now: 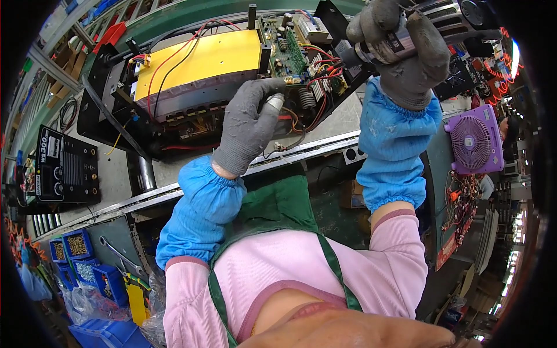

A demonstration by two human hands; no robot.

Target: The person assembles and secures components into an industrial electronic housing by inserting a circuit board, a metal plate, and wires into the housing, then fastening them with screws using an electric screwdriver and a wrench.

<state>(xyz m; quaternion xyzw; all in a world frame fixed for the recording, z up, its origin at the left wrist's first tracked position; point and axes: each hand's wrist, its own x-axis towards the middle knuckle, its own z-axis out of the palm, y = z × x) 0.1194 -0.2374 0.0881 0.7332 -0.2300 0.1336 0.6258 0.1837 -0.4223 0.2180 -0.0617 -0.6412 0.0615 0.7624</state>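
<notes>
Near the middle of the frame the left hand [250,124], in a grey glove, is clenched around a small silvery cylinder [274,102] at the edge of the opened machine chassis [191,87]. At the upper right the right hand [400,52], gloved the same, grasps a powered screwdriver [380,47] with a dark label band round its barrel. Between them sits a green circuit board [288,52] trailing red wires, beside a flat yellow cover [200,61]. At the left edge stands a black front panel [65,165] with white lettering. A purple fan [473,141] sits at right; blue bins [78,246] of small parts lie lower left.
</notes>
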